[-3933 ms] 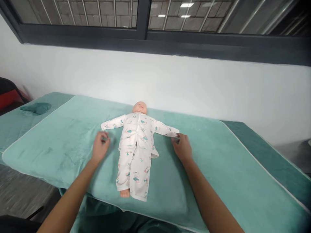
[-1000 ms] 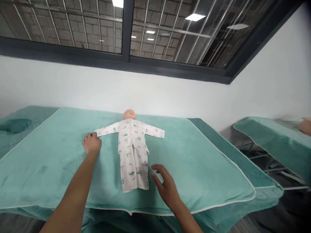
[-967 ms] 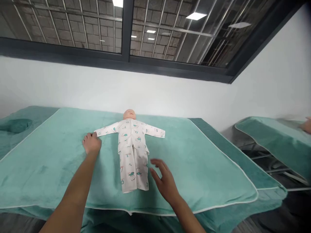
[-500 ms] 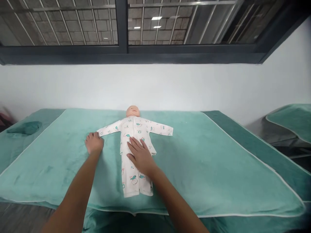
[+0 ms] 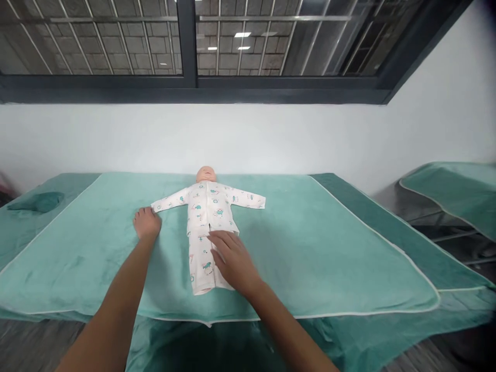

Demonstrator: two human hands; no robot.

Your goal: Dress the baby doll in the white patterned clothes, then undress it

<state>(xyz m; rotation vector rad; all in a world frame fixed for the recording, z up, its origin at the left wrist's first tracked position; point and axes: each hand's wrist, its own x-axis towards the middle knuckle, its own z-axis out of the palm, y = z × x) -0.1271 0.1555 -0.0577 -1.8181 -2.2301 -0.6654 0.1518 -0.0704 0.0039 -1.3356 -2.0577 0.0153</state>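
A baby doll (image 5: 205, 173) lies face up on the green bed cover (image 5: 310, 248), head toward the wall. It wears a white long-sleeved top (image 5: 209, 206) with a small green and pink print and matching trousers (image 5: 201, 263). Both sleeves are spread out sideways. At the cuff of the sleeve on the left, my left hand (image 5: 147, 222) rests with curled fingers closed on its end; the fingertips are partly hidden. My right hand (image 5: 234, 258) is over the trousers below the top's hem, fingers stretched out and holding nothing. It covers part of one trouser leg.
A small dark green pillow (image 5: 36, 201) lies at the far left of the bed. Behind the bed stands a white wall (image 5: 248, 137) with a dark-framed, barred window (image 5: 189, 88) above. Another green-covered surface (image 5: 453, 188) is at the right.
My right hand has slid down from the top's front toward the trousers. My left hand stays at the sleeve cuff. The view has shifted slightly.
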